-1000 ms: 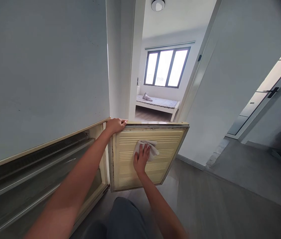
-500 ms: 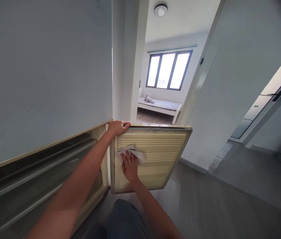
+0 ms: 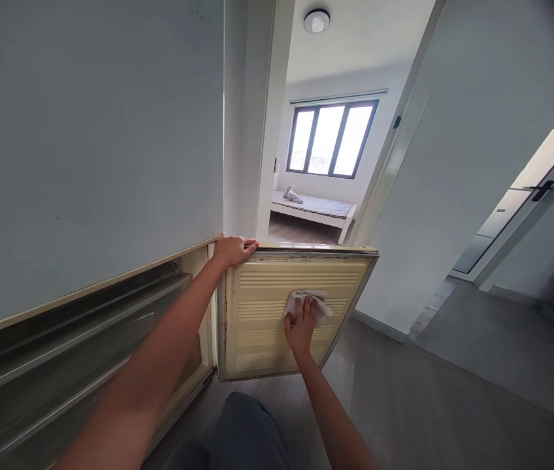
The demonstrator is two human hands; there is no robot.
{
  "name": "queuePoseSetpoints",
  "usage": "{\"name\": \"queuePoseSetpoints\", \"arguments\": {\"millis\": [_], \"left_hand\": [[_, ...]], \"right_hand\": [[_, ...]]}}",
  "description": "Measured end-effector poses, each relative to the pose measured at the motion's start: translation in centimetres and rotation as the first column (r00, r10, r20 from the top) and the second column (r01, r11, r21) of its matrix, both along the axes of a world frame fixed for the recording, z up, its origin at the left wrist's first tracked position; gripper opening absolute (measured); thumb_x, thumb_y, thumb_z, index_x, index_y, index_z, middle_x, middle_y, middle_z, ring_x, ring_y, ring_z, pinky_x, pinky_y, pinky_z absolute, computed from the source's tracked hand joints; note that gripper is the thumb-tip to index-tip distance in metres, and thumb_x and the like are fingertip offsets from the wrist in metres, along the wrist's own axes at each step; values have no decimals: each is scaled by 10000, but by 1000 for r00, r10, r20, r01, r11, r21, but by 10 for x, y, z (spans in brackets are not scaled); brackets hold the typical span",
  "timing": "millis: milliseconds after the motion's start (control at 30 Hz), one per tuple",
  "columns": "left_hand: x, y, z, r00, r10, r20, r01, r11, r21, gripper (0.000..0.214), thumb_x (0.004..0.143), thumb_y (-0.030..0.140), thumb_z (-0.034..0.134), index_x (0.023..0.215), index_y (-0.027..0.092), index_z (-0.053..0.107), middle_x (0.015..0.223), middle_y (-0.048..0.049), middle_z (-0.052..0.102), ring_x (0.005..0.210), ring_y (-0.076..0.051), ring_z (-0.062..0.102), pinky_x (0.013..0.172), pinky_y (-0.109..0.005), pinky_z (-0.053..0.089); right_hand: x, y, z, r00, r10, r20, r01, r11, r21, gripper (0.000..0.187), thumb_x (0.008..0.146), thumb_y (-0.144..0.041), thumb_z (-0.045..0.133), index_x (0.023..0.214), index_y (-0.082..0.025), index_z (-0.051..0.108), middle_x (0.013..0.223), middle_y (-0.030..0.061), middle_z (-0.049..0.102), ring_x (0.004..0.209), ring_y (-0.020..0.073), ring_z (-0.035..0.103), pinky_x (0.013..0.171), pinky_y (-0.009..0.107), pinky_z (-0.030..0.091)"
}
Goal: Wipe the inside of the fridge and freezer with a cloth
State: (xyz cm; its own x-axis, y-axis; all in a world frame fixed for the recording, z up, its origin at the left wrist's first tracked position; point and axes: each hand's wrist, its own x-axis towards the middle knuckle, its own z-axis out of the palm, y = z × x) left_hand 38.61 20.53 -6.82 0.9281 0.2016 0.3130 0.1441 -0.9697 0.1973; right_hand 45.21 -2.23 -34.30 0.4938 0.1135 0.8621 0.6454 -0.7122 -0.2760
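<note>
A cream freezer door (image 3: 262, 320) stands swung open, its ribbed inner panel facing me and dark grime along its seal. My left hand (image 3: 232, 251) is closed over the door's top edge near the hinge side. Against the ribbed panel, right of its middle, my right hand (image 3: 302, 326) presses a crumpled white cloth (image 3: 323, 307) with its fingers. Part of the cloth is hidden under those fingers. To the left is the open freezer compartment (image 3: 61, 346), with frosted drawer fronts inside, partly covered by my left forearm.
A plain light panel (image 3: 91, 130) rises above the compartment. Behind the door, a doorway leads to a room with a bed (image 3: 316, 205) and a window (image 3: 332, 140). Grey floor (image 3: 404, 385) extends to the right, beside a white wall (image 3: 434, 196). My knee (image 3: 250, 431) is below the door.
My right hand has slid the cloth to the right across the door's inner panel, from near the hinge side to past the middle. My left hand stays on the top edge.
</note>
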Motion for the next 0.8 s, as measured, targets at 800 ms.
{"name": "queuePoseSetpoints", "arguments": {"millis": [800], "left_hand": [[2,-1,-3,999,21,28,-22,1000,18,662,771,682,150,1183,389,577,1221,-29,716,1109,-289,640,793,-398,490]], "right_hand": [[8,2,-10,995,-43,-94,57,988,147,619,849,-274,417,1429,-95,299,1472,223,302,1397,337,180,1052,606,279]]}}
